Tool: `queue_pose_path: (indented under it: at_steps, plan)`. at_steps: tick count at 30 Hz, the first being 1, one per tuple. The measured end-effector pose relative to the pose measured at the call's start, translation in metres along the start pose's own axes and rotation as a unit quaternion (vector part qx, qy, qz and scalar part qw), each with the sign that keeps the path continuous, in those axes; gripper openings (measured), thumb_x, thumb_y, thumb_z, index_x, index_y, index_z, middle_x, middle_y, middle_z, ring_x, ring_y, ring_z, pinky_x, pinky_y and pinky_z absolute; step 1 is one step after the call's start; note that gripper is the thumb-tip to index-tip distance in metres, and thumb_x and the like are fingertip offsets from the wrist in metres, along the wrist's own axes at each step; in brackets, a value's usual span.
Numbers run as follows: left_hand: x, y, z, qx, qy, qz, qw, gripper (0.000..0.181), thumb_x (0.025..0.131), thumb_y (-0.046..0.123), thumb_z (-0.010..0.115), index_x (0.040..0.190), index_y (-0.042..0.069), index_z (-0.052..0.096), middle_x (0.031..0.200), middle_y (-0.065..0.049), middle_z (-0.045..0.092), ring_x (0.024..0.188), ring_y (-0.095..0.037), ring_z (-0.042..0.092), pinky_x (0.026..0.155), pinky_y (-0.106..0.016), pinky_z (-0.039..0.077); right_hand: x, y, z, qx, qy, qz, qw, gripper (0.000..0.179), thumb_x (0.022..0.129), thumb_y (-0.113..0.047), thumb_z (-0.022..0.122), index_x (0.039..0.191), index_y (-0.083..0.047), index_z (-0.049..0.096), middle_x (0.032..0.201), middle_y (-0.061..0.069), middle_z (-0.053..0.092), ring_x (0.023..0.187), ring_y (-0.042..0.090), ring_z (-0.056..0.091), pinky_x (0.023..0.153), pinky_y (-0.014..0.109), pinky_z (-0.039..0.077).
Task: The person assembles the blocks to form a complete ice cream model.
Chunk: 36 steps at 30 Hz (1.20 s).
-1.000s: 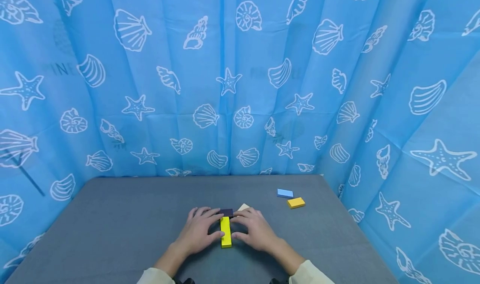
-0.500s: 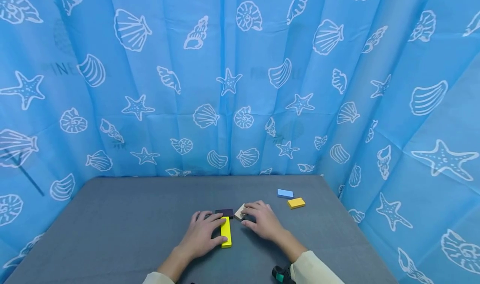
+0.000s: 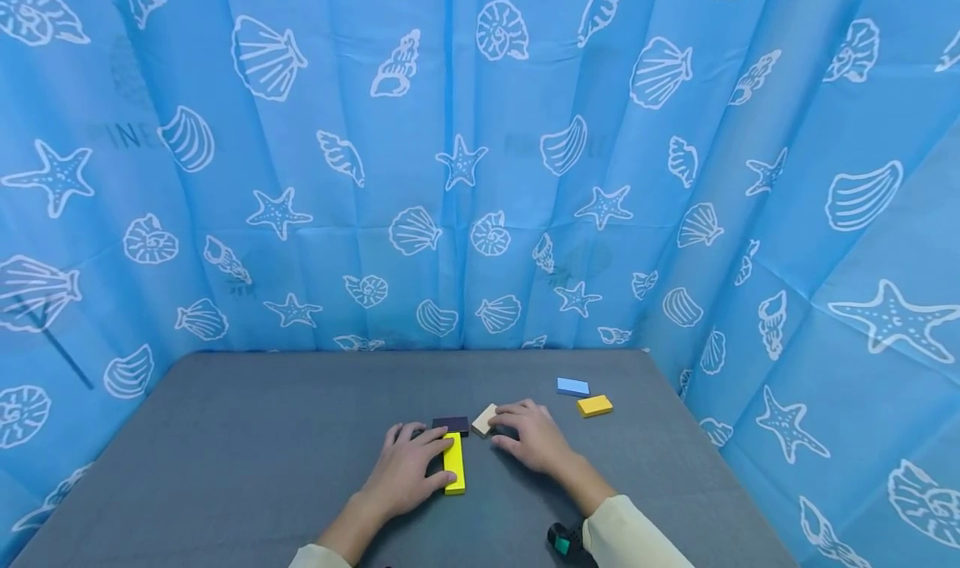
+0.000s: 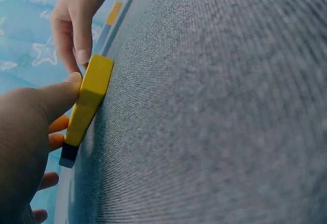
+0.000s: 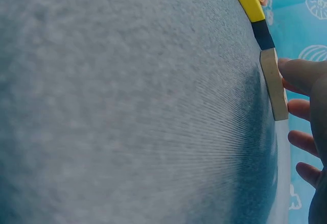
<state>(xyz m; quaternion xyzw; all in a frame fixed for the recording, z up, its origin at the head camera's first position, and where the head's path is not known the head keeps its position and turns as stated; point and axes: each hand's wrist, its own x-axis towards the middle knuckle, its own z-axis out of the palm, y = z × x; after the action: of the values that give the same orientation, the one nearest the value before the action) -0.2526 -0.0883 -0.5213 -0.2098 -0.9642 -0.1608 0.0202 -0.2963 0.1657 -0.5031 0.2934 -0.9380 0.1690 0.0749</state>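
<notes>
A long yellow block (image 3: pixel 453 466) lies lengthwise on the grey cloth, its far end against a dark block (image 3: pixel 451 425) set crosswise. My left hand (image 3: pixel 405 472) rests at the yellow block, thumb tip and index fingertip on its top, the other fingers spread beyond its left side. Just right of the dark block, a pale wooden block (image 3: pixel 484 419) lies at a slant. My right hand (image 3: pixel 534 439) is at its right edge, fingers loosely bent. In the right wrist view the thumb and fingertips come right up to the wooden block (image 5: pixel 274 86).
Toward the back right lie a blue block (image 3: pixel 573 387) and an orange-yellow block (image 3: pixel 595 406), close together. A blue shell-patterned curtain (image 3: pixel 465 176) stands behind and to the right of the grey table (image 3: pixel 262 434). A black device (image 3: pixel 564 541) is at the right wrist.
My right hand has moved right, away from the yellow block, to the wooden block, which now shows fully. The left hand has shifted slightly right, its thumb onto the yellow block.
</notes>
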Motion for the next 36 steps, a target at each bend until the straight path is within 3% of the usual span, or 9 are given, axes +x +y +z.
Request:
queue_pose_path:
  at_steps: [22, 36]
  plan:
    - [-0.001, -0.001, 0.0, -0.009, 0.005, 0.005, 0.9999, 0.056, 0.085, 0.059, 0.064, 0.133, 0.029, 0.062, 0.14, 0.006, 0.053, 0.127, -0.031, 0.043, 0.105, -0.064, 0.023, 0.033, -0.012, 0.002, -0.043, -0.023, 0.051, 0.9975, 0.037, 0.091, -0.037, 0.068, 0.123, -0.02, 0.069, 0.119, 0.004, 0.061, 0.106, 0.024, 0.05, 0.089, 0.043, 0.043]
    - [-0.001, -0.001, -0.002, -0.011, 0.005, 0.014, 0.9998, 0.056, 0.086, 0.059, 0.063, 0.133, 0.028, 0.062, 0.14, 0.005, 0.053, 0.127, -0.031, 0.043, 0.105, -0.065, 0.023, 0.043, -0.035, 0.016, -0.048, -0.005, 0.019, 0.9987, 0.036, 0.093, -0.037, 0.064, 0.123, -0.018, 0.069, 0.119, 0.004, 0.061, 0.105, 0.024, 0.05, 0.086, 0.041, 0.042]
